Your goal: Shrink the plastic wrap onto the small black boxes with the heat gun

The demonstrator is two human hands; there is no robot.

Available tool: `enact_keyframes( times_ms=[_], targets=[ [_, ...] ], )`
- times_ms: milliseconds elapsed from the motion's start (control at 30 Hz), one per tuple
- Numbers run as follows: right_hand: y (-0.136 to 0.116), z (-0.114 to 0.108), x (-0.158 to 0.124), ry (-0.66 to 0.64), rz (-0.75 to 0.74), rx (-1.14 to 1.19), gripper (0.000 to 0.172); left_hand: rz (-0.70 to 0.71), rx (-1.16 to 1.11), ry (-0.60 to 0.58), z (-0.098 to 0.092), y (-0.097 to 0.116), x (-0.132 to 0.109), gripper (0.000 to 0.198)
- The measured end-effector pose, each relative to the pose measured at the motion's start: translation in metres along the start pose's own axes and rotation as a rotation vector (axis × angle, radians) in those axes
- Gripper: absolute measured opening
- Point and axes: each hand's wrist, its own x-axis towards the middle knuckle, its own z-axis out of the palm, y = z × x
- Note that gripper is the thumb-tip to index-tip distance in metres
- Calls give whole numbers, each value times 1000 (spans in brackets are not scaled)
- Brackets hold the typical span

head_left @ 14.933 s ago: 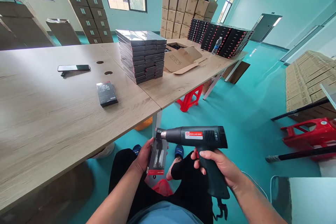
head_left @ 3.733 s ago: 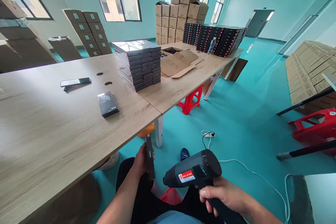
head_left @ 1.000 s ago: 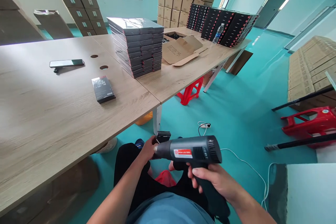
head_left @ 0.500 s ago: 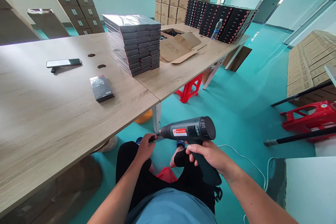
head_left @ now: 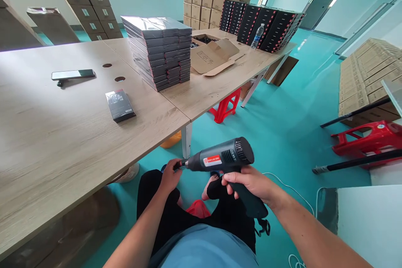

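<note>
My right hand (head_left: 243, 182) is wrapped round the handle of a dark grey heat gun (head_left: 224, 155) with a red and white label. Its nozzle points left, at my left hand (head_left: 171, 176). Pinched in my left fingers is a small dark object (head_left: 178, 165), mostly hidden by the hand, right by the nozzle tip. Both hands are above my lap, off the table's edge. On the table (head_left: 78, 146) lies a flat dark box (head_left: 120, 105) in shiny clear wrap. Behind it rises a tall stack of similar wrapped boxes (head_left: 160, 54).
A phone (head_left: 73, 75) lies on the table at the left. Farther back are an open carton (head_left: 213, 56), a water bottle (head_left: 257, 35) and stacked black boxes (head_left: 266, 27). Red stools (head_left: 224, 106) and a white cable (head_left: 290, 186) are on the floor side.
The heat gun has tilted slightly, its nozzle lower and a little farther left. My left hand has shifted slightly left with the small dark object. The whole view has moved a little.
</note>
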Motion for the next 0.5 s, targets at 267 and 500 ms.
enact_keyframes(
  times_ms=[267,500],
  targets=[
    [17,-9,-1,84,-31,109,30,124,202,-37,-4,-6,4,39],
    [16,-2,-1,61,-16,73,27,151,288,-70,-7,-5,3,36]
  ],
)
